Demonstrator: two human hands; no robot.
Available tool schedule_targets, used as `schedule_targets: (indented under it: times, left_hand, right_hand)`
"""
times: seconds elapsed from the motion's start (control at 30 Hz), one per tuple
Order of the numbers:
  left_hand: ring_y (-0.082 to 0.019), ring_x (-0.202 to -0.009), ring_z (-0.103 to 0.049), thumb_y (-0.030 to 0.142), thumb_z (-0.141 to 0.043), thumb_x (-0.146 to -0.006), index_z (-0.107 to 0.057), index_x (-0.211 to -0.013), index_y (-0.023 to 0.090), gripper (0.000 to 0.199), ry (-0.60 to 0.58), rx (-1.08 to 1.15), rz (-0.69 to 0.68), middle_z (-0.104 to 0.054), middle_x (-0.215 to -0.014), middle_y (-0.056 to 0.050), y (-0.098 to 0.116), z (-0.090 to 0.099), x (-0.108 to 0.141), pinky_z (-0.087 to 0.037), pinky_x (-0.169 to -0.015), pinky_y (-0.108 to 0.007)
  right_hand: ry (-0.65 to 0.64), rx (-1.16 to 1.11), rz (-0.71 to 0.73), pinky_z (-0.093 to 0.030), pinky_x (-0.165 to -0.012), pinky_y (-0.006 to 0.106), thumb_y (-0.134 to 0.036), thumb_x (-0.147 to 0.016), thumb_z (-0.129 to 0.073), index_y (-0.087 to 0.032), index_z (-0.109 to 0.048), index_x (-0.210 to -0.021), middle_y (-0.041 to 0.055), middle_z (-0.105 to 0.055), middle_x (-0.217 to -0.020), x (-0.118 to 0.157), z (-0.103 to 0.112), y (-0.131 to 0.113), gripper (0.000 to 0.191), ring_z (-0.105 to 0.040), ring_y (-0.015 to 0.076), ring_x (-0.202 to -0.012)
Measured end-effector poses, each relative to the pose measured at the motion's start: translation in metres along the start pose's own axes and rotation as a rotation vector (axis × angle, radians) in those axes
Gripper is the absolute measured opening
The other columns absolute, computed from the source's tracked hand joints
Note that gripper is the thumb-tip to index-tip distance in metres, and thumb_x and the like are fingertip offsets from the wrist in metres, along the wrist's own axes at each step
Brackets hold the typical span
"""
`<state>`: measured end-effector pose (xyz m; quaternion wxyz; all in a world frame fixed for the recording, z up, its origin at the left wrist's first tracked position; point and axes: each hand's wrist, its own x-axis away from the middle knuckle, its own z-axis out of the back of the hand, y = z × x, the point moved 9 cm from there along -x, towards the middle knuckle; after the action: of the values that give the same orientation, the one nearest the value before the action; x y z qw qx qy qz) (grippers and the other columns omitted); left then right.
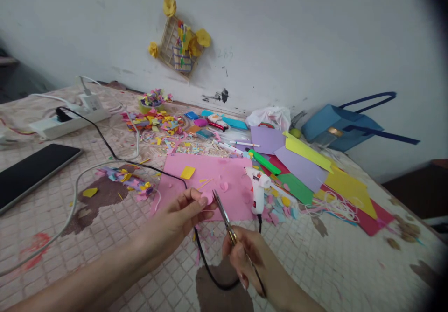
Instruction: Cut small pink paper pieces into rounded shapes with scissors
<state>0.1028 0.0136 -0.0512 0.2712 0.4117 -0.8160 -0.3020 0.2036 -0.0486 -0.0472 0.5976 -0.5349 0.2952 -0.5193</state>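
Between thumb and fingers my left hand [187, 209] pinches a small rounded piece of pink paper [207, 196]. My right hand [250, 256] grips a pair of scissors [224, 211], its blades pointing up and away from me beside the pink piece. Whether the blades touch the paper, I cannot tell. Below both hands lies a pink sheet [210, 165] with a yellow scrap [188, 172] and small cut bits on it. A white glue gun [258, 188] rests on the sheet's right edge, its black cord looping under my hands.
A phone [38, 169] and a white power strip [73, 121] lie at left, with cables crossing the table. Paper scraps [154, 121] heap at the back. Coloured sheets [304, 165], white string [338, 207] and a blue bag [341, 128] are at right. A decorated stick frame [180, 46] hangs on the wall.
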Motion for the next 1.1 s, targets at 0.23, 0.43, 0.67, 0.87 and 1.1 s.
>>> schedule_targets:
  times: [0.23,0.43,0.67,0.87,1.1]
  left_hand:
    - [-0.010,-0.075,-0.056,0.019,-0.061,-0.083,-0.062,-0.072,0.015,0.011,0.002,0.010,-0.006,-0.060,-0.077,0.001,-0.0039,-0.0021,0.0024,-0.044,-0.077,-0.023]
    - [-0.011,-0.080,-0.057,0.018,-0.058,-0.085,-0.061,-0.073,0.016,0.012,0.010,0.015,-0.008,-0.062,-0.082,0.000,-0.0043,-0.0020,0.0027,-0.043,-0.083,-0.024]
    - [-0.010,-0.081,-0.056,0.020,-0.058,-0.085,-0.060,-0.074,0.016,0.013,0.006,-0.001,-0.031,-0.061,-0.081,0.001,-0.0046,-0.0011,0.0035,-0.042,-0.084,-0.025]
    - [-0.011,-0.079,-0.056,0.021,-0.060,-0.084,-0.060,-0.073,0.016,0.012,0.002,0.008,-0.044,-0.060,-0.079,0.001,-0.0026,-0.0044,0.0052,-0.042,-0.081,-0.024]
    - [-0.010,-0.076,-0.057,0.022,-0.064,-0.081,-0.061,-0.073,0.017,0.009,0.033,0.001,-0.063,-0.060,-0.076,0.002,-0.0026,-0.0027,0.0073,-0.042,-0.079,-0.024]
  right_hand:
    - [0.004,0.035,-0.029,-0.022,-0.039,0.021,-0.080,-0.073,-0.029,-0.018,-0.042,-0.068,-0.0074,-0.031,-0.047,-0.0010,-0.0053,-0.0030,0.064,-0.029,0.0072,-0.039]
    - [0.038,0.076,-0.018,-0.020,-0.038,0.021,-0.082,-0.071,-0.027,-0.018,-0.043,-0.066,-0.0072,-0.030,-0.047,-0.0025,-0.0003,-0.0003,0.066,-0.028,0.0075,-0.040]
    - [0.041,0.081,-0.033,-0.021,-0.037,0.021,-0.081,-0.072,-0.031,-0.017,-0.043,-0.067,-0.0062,-0.034,-0.048,-0.0015,0.0002,0.0019,0.065,-0.030,0.0070,-0.039]
    - [0.047,0.064,-0.039,-0.020,-0.037,0.021,-0.083,-0.070,-0.027,-0.019,-0.041,-0.066,-0.0078,-0.029,-0.045,-0.0010,-0.0009,0.0041,0.066,-0.027,0.0070,-0.038]
    - [0.047,0.028,-0.021,-0.017,-0.037,0.021,-0.081,-0.071,-0.031,-0.020,-0.038,-0.064,-0.0087,-0.026,-0.045,-0.0026,-0.0034,0.0030,0.062,-0.025,0.0066,-0.037]
